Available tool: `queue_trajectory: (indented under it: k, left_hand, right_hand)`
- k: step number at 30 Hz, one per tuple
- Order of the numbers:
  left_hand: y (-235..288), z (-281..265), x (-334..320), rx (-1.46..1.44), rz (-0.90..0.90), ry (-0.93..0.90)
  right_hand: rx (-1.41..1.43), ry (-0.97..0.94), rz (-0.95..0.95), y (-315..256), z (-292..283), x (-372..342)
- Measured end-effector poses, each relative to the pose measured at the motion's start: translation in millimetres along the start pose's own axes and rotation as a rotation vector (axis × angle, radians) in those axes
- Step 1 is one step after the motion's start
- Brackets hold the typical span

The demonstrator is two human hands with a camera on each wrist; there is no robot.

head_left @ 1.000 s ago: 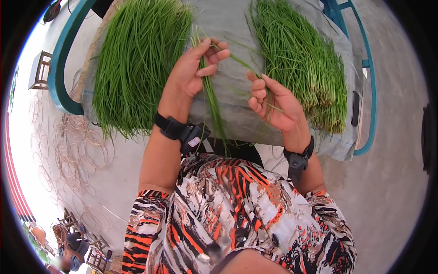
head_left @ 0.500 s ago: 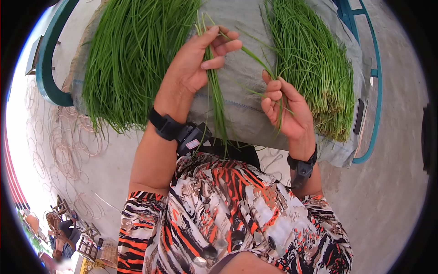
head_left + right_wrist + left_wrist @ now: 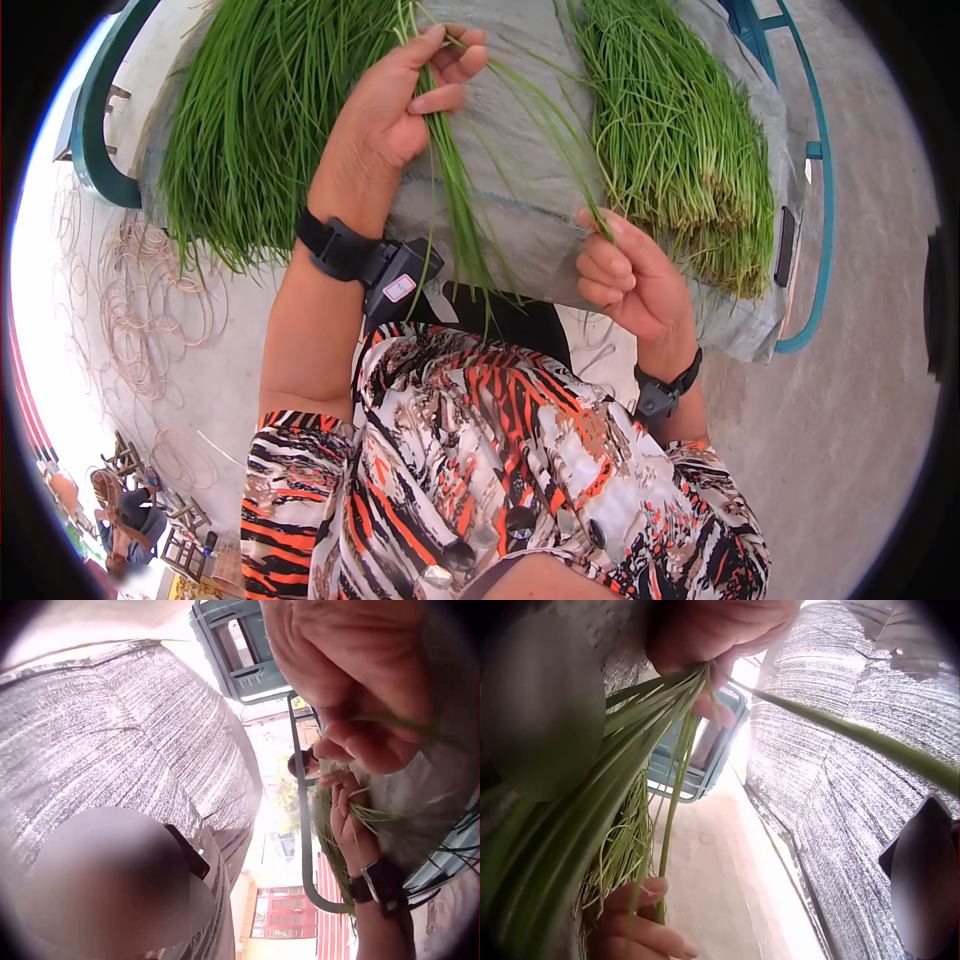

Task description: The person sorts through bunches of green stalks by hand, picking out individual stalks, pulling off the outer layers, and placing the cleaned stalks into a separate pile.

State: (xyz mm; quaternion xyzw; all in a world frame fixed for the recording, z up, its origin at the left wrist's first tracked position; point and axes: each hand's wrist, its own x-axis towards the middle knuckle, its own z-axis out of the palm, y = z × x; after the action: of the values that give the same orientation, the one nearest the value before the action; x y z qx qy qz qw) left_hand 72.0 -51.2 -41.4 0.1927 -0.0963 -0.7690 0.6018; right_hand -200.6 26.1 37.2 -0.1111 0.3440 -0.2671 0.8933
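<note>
In the head view my left hand [image 3: 390, 105] pinches a small bunch of chives [image 3: 452, 180] near its pale ends, between thumb and fingers. The green leaves hang down toward the printed shirt. Lower and to the right, my right hand [image 3: 640, 280] pinches the tips of a few thin chive leaves [image 3: 560, 125], which stretch across from the left hand; its other fingers are curled in. The left wrist view shows the bunch close up, fanning out from the left fingers. In the right wrist view the right palm hides part of the strand.
A large pile of chives [image 3: 270, 120] lies at the left and another [image 3: 690, 150] at the right, on a grey woven sheet [image 3: 540, 265]. Teal metal rails [image 3: 92, 130] flank the sheet. Wire coils [image 3: 150, 310] and a person [image 3: 135, 520] are on the floor side at left.
My right hand has drawn down and away from the left hand, so the thin leaves span a wider gap. The left hand keeps its pinch on the bunch, and the head view has shifted slightly.
</note>
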Motion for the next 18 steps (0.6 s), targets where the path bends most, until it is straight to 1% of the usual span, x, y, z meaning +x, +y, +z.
queue_trajectory:
  k: [1,2,4,5,7,11,13,14,17,18]
  left_hand:
    - [2,-3,1,-0.010,-0.005,-0.015]
    - [5,-6,3,-0.019,-0.010,-0.031]
    - [12,-12,8,-0.004,-0.054,-0.134]
    - [15,-15,12,0.003,-0.079,-0.183]
    - [20,-21,17,0.015,-0.057,-0.164]
    - [31,-29,33,0.092,-0.090,-0.177]
    - [38,-39,47,0.134,-0.134,-0.221]
    - [34,-44,49,0.167,-0.150,-0.271]
    - [42,-47,58,0.204,-0.142,-0.167]
    - [44,-52,62,0.179,-0.153,-0.171]
  right_hand:
    - [-0.110,0.006,-0.020,1,0,-3]
    - [-0.155,-0.003,-0.020,1,-1,-5]
    - [-0.244,-0.025,-0.024,2,-5,-8]
    - [-0.291,-0.001,-0.035,3,-4,-10]
    - [-0.379,0.050,-0.062,6,-2,-13]
    - [-0.369,0.111,-0.110,10,-10,-12]
    - [-0.379,0.137,-0.123,9,-13,-11]
    - [-0.401,0.156,-0.159,18,-22,-15]
    - [-0.419,0.225,-0.166,15,-21,-8]
    - [-0.418,0.241,-0.169,16,-25,-9]
